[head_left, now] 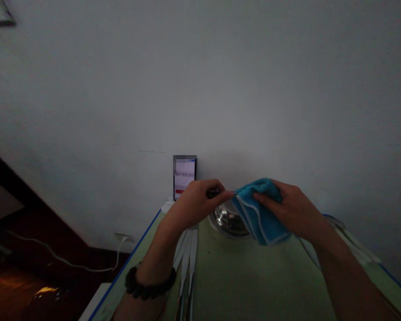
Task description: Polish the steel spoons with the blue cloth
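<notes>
- Cloth [262,214], blue w/ white edging, sat mid-frame, held up over green table [254,281].
- R hand [292,207] clutched cloth, fingers closed on its top fold.
- L hand [195,200] pinched dark slim utensil [214,193], tip going into cloth.
- Steel bowl [227,220] sat just below, partly behind cloth.
- Phone [184,177] leaned on wall, upper left of hands.
- Cutlery row [187,258] lay under L wrist.
</notes>
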`<state>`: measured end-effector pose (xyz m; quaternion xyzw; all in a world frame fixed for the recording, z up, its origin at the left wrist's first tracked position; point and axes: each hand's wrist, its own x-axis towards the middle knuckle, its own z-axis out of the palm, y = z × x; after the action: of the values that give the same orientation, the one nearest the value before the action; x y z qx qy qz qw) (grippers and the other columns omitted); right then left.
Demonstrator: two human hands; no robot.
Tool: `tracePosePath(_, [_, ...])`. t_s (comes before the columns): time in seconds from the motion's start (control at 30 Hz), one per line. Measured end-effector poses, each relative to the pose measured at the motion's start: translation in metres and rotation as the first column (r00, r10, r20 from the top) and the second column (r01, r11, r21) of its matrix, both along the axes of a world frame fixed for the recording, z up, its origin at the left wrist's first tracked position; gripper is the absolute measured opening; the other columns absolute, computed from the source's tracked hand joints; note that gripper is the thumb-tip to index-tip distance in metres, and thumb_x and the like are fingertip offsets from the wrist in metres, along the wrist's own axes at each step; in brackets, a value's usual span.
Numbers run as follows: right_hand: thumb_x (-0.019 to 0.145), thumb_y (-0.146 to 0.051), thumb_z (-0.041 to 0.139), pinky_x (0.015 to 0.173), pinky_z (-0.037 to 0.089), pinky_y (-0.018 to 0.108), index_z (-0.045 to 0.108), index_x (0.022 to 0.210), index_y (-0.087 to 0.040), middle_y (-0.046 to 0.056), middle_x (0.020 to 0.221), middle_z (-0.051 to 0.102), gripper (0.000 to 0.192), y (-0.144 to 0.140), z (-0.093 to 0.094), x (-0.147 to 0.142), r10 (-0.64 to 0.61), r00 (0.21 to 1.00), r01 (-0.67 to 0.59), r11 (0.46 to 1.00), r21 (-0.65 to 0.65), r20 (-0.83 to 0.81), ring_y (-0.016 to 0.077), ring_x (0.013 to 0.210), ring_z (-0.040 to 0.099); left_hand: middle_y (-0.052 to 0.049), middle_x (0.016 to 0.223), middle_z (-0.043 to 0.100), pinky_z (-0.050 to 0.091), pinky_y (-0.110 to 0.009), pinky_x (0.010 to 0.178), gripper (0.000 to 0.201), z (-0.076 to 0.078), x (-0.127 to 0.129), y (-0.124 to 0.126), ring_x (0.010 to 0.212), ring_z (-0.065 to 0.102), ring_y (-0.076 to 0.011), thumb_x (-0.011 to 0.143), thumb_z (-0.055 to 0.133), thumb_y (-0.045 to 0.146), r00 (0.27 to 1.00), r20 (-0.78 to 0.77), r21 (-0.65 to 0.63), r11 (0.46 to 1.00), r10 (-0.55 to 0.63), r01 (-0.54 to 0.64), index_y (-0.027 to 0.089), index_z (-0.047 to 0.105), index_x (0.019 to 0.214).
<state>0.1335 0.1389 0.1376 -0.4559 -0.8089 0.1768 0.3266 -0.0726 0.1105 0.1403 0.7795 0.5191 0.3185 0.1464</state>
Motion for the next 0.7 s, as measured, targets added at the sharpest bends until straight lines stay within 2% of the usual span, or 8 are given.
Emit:
tracePosePath(0.1, [0.077, -0.045, 0.05, 0.056, 0.04, 0.027, 0.057, 0.076, -0.019, 0.0, 0.066, 0.061, 0.027, -0.001, 0.001, -0.003, -0.055, 0.997, 0.056, 0.998, 0.033, -0.049, 0.0152, 0.061, 0.055, 0.0, 0.061, 0.056, 0.033, -0.02, 0.052, 0.039, 0.001, 0.0, -0.001, 0.057, 0.049, -0.0094, 0.081, 0.043, 0.046, 0.999, 0.024, 0.017, 0.999, 0.044, -0.045, 0.013, 0.06, 0.071])
tracePosePath(0.17, [0.078, -0.043, 0.05, 0.058, 0.041, 0.027, 0.058, 0.079, -0.019, 0.0, 0.07, 0.063, 0.026, -0.002, 0.003, -0.001, -0.017, 0.999, 0.017, 1.0, 0.0, -0.049, 0.0155, 0.063, 0.056, 0.002, 0.056, 0.052, 0.031, -0.019, 0.049, 0.038, 0.003, -0.002, -0.004, 0.052, 0.046, -0.0076, 0.082, 0.043, 0.045, 1.0, 0.028, -0.02, 1.0, 0.013, -0.013, 0.013, 0.059, 0.068])
tracePosePath(0.23, [0.08, -0.04, 0.049, 0.063, 0.043, 0.027, 0.059, 0.085, -0.02, 0.0, 0.076, 0.065, 0.023, -0.004, 0.004, 0.003, 0.146, 0.989, -0.146, 0.984, -0.106, -0.011, 0.0161, 0.069, 0.058, 0.003, 0.053, 0.05, 0.03, -0.017, 0.047, 0.035, 0.006, -0.003, -0.008, 0.049, 0.043, -0.0064, 0.082, 0.044, 0.041, 0.999, 0.021, -0.074, 0.996, -0.046, 0.047, 0.013, 0.058, 0.067])
tracePosePath(0.3, [0.08, -0.032, 0.049, 0.069, 0.044, 0.028, 0.06, 0.095, -0.023, 0.0, 0.086, 0.066, 0.02, -0.006, 0.004, 0.008, 0.361, 0.931, -0.34, 0.909, -0.242, 0.046, 0.0168, 0.078, 0.059, 0.003, 0.054, 0.051, 0.03, -0.017, 0.046, 0.031, 0.008, -0.003, -0.011, 0.049, 0.043, -0.0061, 0.081, 0.046, 0.037, 0.996, 0.006, -0.123, 0.988, -0.093, 0.093, 0.012, 0.059, 0.067])
tracePosePath(0.37, [0.08, -0.026, 0.05, 0.075, 0.042, 0.03, 0.059, 0.102, -0.027, -0.001, 0.095, 0.065, 0.024, -0.008, 0.003, 0.011, 0.475, 0.872, -0.42, 0.85, -0.318, 0.116, 0.018, 0.086, 0.059, 0.003, 0.054, 0.051, 0.029, -0.017, 0.045, 0.029, 0.01, -0.002, -0.012, 0.049, 0.042, -0.0062, 0.08, 0.048, 0.035, 0.993, -0.031, -0.137, 0.984, -0.115, 0.11, 0.012, 0.058, 0.065])
tracePosePath(0.5, [0.077, -0.028, 0.053, 0.075, 0.041, 0.032, 0.06, 0.101, -0.026, 0.002, 0.096, 0.065, 0.025, -0.009, 0.002, 0.01, 0.412, 0.884, -0.345, 0.893, -0.288, 0.22, 0.0201, 0.086, 0.059, 0.004, 0.049, 0.048, 0.026, -0.017, 0.044, 0.029, 0.012, 0.003, -0.013, 0.049, 0.041, -0.0066, 0.079, 0.048, 0.032, 0.988, -0.082, -0.112, 0.987, -0.127, 0.118, 0.013, 0.056, 0.059])
tracePosePath(0.7, [0.069, -0.047, 0.059, 0.062, 0.041, 0.028, 0.059, 0.089, -0.02, 0.002, 0.082, 0.063, 0.033, -0.002, 0.004, 0.007, 0.205, 0.976, -0.188, 0.965, -0.181, 0.079, 0.0169, 0.072, 0.056, 0.004, 0.049, 0.045, 0.027, -0.017, 0.044, 0.033, 0.012, 0.003, -0.011, 0.048, 0.04, -0.0065, 0.081, 0.046, 0.038, 0.998, -0.033, -0.032, 0.998, -0.046, 0.045, 0.012, 0.057, 0.063])
